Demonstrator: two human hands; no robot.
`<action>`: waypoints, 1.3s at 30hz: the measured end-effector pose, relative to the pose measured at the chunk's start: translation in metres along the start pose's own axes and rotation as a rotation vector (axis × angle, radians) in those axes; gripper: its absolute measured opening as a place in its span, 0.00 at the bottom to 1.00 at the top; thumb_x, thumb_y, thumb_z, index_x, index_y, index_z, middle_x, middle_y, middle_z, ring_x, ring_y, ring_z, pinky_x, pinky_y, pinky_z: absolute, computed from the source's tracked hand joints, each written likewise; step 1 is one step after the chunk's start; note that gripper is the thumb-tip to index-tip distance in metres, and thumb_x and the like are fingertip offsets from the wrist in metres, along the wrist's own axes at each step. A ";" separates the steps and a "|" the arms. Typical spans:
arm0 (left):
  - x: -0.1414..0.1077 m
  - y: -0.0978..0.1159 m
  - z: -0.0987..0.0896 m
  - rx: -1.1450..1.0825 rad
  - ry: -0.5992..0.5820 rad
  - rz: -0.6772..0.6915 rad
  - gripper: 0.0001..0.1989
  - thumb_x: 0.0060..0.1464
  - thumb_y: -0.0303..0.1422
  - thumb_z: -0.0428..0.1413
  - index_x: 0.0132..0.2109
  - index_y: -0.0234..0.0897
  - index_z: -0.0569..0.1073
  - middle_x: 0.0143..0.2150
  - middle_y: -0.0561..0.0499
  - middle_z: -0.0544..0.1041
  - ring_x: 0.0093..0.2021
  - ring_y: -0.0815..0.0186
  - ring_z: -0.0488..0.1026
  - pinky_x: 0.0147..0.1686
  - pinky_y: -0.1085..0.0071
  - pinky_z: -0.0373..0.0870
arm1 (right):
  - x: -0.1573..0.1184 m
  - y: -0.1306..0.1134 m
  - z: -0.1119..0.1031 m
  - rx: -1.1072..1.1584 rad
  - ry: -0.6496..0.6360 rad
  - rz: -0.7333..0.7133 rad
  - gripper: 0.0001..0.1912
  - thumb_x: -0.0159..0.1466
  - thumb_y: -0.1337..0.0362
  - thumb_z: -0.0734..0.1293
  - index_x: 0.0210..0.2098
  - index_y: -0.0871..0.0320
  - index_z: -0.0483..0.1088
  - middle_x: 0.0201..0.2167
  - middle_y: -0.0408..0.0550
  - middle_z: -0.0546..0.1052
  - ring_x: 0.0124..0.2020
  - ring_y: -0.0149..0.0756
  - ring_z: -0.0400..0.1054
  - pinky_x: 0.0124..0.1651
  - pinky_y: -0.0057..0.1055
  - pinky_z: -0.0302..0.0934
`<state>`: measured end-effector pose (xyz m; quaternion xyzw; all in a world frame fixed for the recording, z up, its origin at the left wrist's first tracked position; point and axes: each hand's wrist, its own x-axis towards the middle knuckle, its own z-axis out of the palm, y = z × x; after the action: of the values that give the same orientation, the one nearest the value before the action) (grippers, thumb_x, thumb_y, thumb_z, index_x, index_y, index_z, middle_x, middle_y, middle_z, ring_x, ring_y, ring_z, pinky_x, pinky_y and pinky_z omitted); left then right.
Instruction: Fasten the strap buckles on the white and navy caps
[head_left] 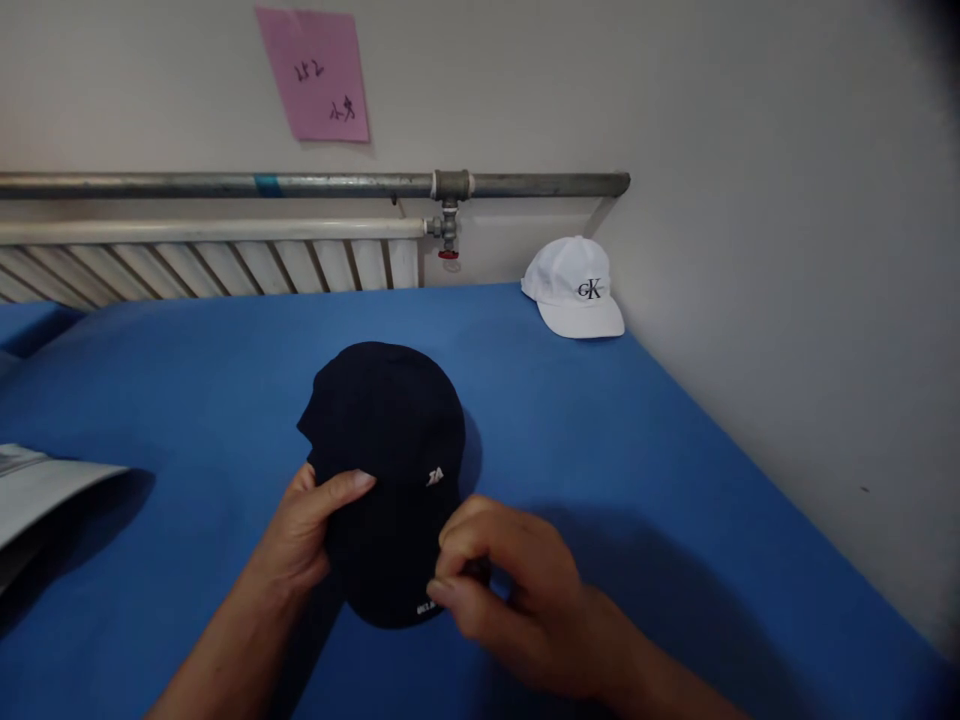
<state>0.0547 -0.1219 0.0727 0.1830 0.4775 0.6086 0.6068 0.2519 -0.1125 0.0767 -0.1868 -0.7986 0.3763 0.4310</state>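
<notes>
A dark navy baseball cap (386, 410) is held up over the blue surface, its brim pointing down toward me. Small white lettering shows on its front and near the brim's edge. My left hand (304, 535) grips the cap's left side, thumb on top and the other fingers hidden behind it. In front of the brim's right edge, my right hand (517, 590) is closed with thumb and forefinger pinched together. Whatever lies in that pinch, if anything, is too small or hidden to name.
A white cap (574, 285) with black "CK" letters sits at the back right corner of the blue-covered table (187, 370). Part of a pale curved object (52, 490) lies at the left. Behind are a radiator (262, 265), a metal pipe (337, 186) and a pink note (319, 75).
</notes>
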 end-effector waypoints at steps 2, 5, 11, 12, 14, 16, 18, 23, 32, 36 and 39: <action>0.004 0.003 -0.004 -0.059 0.056 0.028 0.14 0.33 0.25 0.70 0.33 0.37 0.81 0.29 0.49 0.83 0.27 0.58 0.81 0.28 0.72 0.79 | -0.003 -0.001 0.001 0.077 -0.150 0.028 0.05 0.66 0.68 0.66 0.32 0.56 0.67 0.26 0.39 0.71 0.26 0.25 0.66 0.29 0.22 0.62; 0.010 0.009 -0.010 -0.148 0.150 0.061 0.14 0.33 0.24 0.69 0.32 0.38 0.80 0.29 0.51 0.84 0.28 0.59 0.81 0.30 0.73 0.80 | -0.005 -0.004 0.009 0.080 -0.377 0.032 0.04 0.66 0.68 0.66 0.33 0.57 0.70 0.29 0.40 0.74 0.28 0.24 0.69 0.33 0.19 0.65; 0.016 0.017 -0.016 -0.196 0.207 0.045 0.13 0.40 0.23 0.64 0.37 0.38 0.80 0.34 0.49 0.84 0.34 0.56 0.82 0.38 0.63 0.81 | -0.005 -0.008 0.016 0.004 -0.423 0.034 0.03 0.65 0.68 0.68 0.34 0.55 0.70 0.29 0.38 0.76 0.30 0.25 0.71 0.36 0.19 0.67; 0.015 0.017 -0.016 -0.200 0.223 0.030 0.13 0.40 0.22 0.63 0.37 0.38 0.80 0.33 0.49 0.84 0.33 0.57 0.82 0.38 0.63 0.81 | -0.005 -0.007 0.015 -0.002 -0.371 0.052 0.05 0.64 0.70 0.67 0.32 0.54 0.69 0.26 0.37 0.75 0.29 0.25 0.71 0.35 0.20 0.67; 0.015 0.017 -0.016 -0.210 0.241 0.002 0.11 0.41 0.22 0.63 0.36 0.37 0.80 0.32 0.49 0.84 0.31 0.58 0.82 0.37 0.63 0.81 | -0.005 -0.005 0.011 0.034 -0.268 0.079 0.06 0.63 0.72 0.65 0.34 0.54 0.68 0.26 0.38 0.74 0.29 0.26 0.70 0.32 0.21 0.66; 0.015 0.016 -0.016 -0.220 0.244 -0.020 0.09 0.42 0.22 0.63 0.34 0.37 0.79 0.31 0.49 0.84 0.30 0.60 0.81 0.37 0.65 0.81 | -0.004 0.000 0.008 0.110 -0.182 0.102 0.07 0.64 0.72 0.64 0.37 0.54 0.68 0.25 0.37 0.71 0.25 0.25 0.67 0.28 0.21 0.62; 0.015 0.015 -0.015 -0.230 0.234 -0.030 0.07 0.42 0.22 0.63 0.32 0.37 0.79 0.29 0.49 0.83 0.29 0.61 0.81 0.36 0.66 0.81 | -0.002 0.006 0.004 0.127 -0.092 0.158 0.06 0.64 0.72 0.63 0.36 0.54 0.68 0.21 0.35 0.68 0.21 0.24 0.62 0.25 0.21 0.59; 0.014 0.012 -0.011 -0.273 0.196 -0.067 0.08 0.42 0.20 0.62 0.32 0.35 0.80 0.29 0.47 0.83 0.27 0.60 0.81 0.35 0.64 0.81 | 0.003 0.020 -0.004 -0.035 0.131 0.119 0.08 0.59 0.74 0.63 0.34 0.55 0.70 0.39 0.46 0.75 0.38 0.32 0.72 0.39 0.30 0.67; 0.000 0.003 0.005 -0.246 0.143 -0.194 0.06 0.45 0.20 0.59 0.29 0.32 0.80 0.26 0.45 0.82 0.24 0.60 0.80 0.28 0.69 0.80 | 0.003 0.030 0.000 -0.332 0.253 -0.034 0.09 0.63 0.69 0.67 0.43 0.53 0.72 0.43 0.48 0.77 0.46 0.38 0.72 0.50 0.42 0.65; -0.004 0.001 0.010 -0.226 0.128 -0.264 0.09 0.49 0.21 0.55 0.34 0.30 0.80 0.30 0.41 0.83 0.27 0.58 0.81 0.31 0.66 0.80 | 0.003 0.033 0.002 -0.388 0.265 -0.034 0.08 0.63 0.68 0.68 0.43 0.55 0.72 0.41 0.48 0.78 0.45 0.38 0.72 0.49 0.41 0.64; -0.005 -0.002 0.012 -0.223 0.115 -0.292 0.11 0.52 0.21 0.53 0.37 0.28 0.80 0.33 0.38 0.83 0.28 0.57 0.81 0.32 0.64 0.80 | 0.003 0.034 0.001 -0.444 0.253 -0.040 0.09 0.63 0.66 0.70 0.43 0.56 0.71 0.40 0.49 0.78 0.43 0.40 0.72 0.48 0.41 0.63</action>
<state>0.0660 -0.1225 0.0787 0.0083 0.4624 0.5725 0.6770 0.2483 -0.0897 0.0518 -0.3067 -0.8049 0.1569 0.4832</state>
